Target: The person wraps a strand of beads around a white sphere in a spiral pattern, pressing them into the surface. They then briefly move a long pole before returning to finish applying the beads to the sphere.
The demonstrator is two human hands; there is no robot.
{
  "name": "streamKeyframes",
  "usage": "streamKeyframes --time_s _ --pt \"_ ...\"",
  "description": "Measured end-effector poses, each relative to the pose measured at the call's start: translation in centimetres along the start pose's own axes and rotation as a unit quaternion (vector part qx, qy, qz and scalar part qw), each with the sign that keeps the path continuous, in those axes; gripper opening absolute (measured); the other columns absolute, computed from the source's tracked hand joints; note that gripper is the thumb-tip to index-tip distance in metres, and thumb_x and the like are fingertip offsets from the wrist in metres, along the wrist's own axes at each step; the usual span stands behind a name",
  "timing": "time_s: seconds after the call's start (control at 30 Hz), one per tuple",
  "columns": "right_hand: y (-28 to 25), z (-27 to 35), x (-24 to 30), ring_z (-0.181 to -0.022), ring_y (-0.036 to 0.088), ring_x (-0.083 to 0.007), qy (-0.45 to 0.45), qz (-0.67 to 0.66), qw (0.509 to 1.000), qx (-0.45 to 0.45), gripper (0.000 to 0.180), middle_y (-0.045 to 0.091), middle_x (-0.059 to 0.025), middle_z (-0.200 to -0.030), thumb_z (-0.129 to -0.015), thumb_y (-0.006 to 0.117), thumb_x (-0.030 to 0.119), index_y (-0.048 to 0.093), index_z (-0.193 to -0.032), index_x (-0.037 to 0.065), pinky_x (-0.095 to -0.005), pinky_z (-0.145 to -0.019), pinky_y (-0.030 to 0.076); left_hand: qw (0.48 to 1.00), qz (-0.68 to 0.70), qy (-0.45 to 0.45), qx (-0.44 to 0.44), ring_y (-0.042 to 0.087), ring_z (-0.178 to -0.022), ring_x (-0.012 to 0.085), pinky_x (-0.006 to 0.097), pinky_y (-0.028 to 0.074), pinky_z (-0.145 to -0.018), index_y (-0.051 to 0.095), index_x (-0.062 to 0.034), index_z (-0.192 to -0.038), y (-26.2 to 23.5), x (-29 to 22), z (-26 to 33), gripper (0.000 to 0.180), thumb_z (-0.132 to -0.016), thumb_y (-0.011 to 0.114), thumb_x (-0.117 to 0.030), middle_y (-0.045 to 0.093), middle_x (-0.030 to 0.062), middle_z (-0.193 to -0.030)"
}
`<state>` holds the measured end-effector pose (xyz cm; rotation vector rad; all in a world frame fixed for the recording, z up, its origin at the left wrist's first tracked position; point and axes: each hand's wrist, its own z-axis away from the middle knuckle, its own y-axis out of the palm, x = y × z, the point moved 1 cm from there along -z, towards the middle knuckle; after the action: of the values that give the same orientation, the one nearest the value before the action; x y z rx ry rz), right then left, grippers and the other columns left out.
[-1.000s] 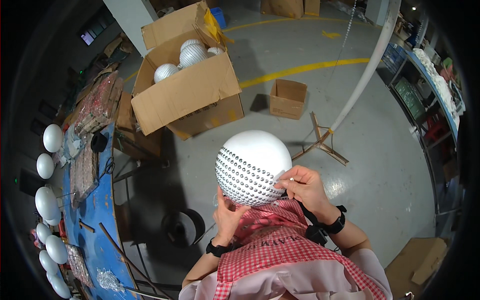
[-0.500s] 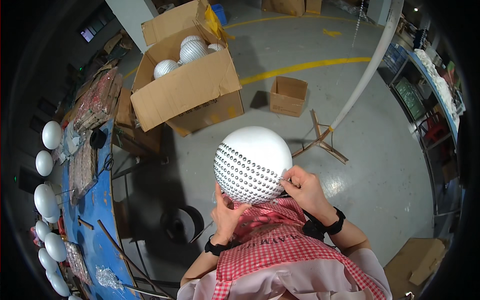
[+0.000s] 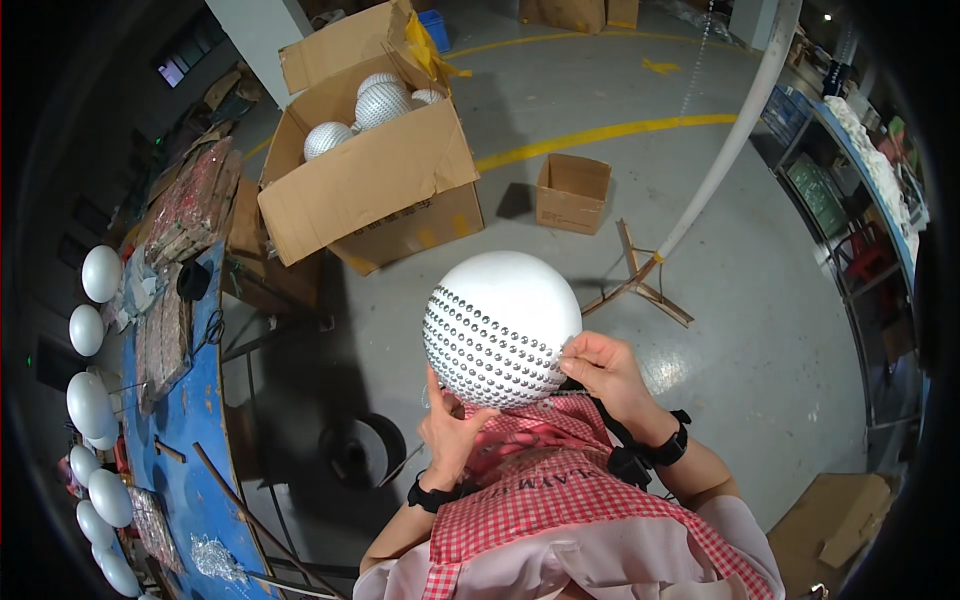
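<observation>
A large white ball [image 3: 530, 290] rests at my lap, its lower left wrapped in slanting rows of silver beads [image 3: 490, 345]; the upper right is bare white. My left hand [image 3: 452, 425] steadies the ball from the lower left, forefinger up along its side and thumb beneath. On the ball's right side my right hand [image 3: 605, 370] pinches the bead string where the top row ends, thumb and forefinger pressed together against the surface. Those fingertips hide the piece between them.
An open carton [image 3: 370, 190] holds several beaded balls. A small open box [image 3: 573, 195] and a white pole [image 3: 715, 160] on a wooden foot stand ahead. To the left, a blue table [image 3: 190, 450] has plain white balls [image 3: 90, 400] along its far side; a black spool [image 3: 365, 450] sits below.
My right fingers have closed flatter against the ball at the end of the bead row. The ball and my left hand keep nearly the same place; the whole view has shifted slightly.
</observation>
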<state>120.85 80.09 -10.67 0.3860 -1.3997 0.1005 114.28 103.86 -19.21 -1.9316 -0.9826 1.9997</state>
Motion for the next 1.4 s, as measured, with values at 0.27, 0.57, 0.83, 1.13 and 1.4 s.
streamKeyframes --time_s 0.27,0.57,0.83,1.13,1.4 --pt "0.0 0.4 0.5 -0.073 0.055 -0.0038 -0.020 0.056 0.998 0.010 0.007 0.064 0.0010 -0.078 -0.087 0.062 0.005 0.064 -0.089 -0.002 -0.0197 -0.067 0.044 1.000 0.002 0.015 -0.009 0.068 -0.070 0.0212 0.031 0.052 -0.065 0.019 -0.0045 -0.148 0.1 0.1 0.0 0.119 -0.057 0.087 -0.041 0.070 0.0092 -0.081" --pt "0.0 0.1 0.5 -0.069 0.056 -0.0036 -0.036 0.072 0.996 -0.024 0.008 0.065 0.0005 -0.074 -0.086 0.063 0.006 0.065 -0.086 -0.002 -0.0194 -0.063 0.045 1.000 0.002 0.005 0.001 0.067 -0.068 0.0209 0.030 0.051 -0.064 0.018 -0.0036 -0.148 -0.1 -0.2 0.3 0.120 -0.057 0.087 -0.040 0.070 0.0087 -0.080" --pt "0.1 0.1 0.0 -0.067 0.056 -0.0036 -0.013 0.059 0.997 -0.044 0.008 0.066 -0.0008 -0.073 -0.087 0.064 0.006 0.063 -0.085 -0.002 -0.0192 -0.061 0.045 1.000 0.010 0.022 -0.019 0.067 -0.069 0.0211 0.030 0.051 -0.065 0.017 -0.0028 -0.148 0.0 0.0 0.5 0.121 -0.057 0.088 -0.041 0.070 0.0097 -0.082" --pt "0.6 0.2 -0.3 -0.069 0.057 -0.0043 -0.032 0.062 0.996 -0.054 0.010 0.066 -0.0029 -0.075 -0.088 0.063 0.006 0.059 -0.086 -0.002 -0.0200 -0.062 0.046 0.999 0.018 0.027 -0.028 0.070 -0.081 0.0234 0.031 0.053 -0.070 0.017 -0.0037 -0.148 -0.1 -0.3 0.5 0.122 -0.057 0.088 -0.043 0.071 0.0149 -0.091" --pt "0.6 -0.5 0.5 -0.061 0.051 -0.0034 -0.047 0.080 0.994 -0.051 0.012 0.061 -0.0004 -0.068 -0.089 0.062 0.006 0.056 -0.082 -0.002 -0.0201 -0.055 0.040 0.997 -0.021 0.059 -0.037 0.071 -0.079 0.0242 0.029 0.054 -0.064 0.018 -0.0025 -0.148 -0.9 -1.3 -0.9 0.123 -0.057 0.086 -0.049 0.071 0.0149 -0.093"
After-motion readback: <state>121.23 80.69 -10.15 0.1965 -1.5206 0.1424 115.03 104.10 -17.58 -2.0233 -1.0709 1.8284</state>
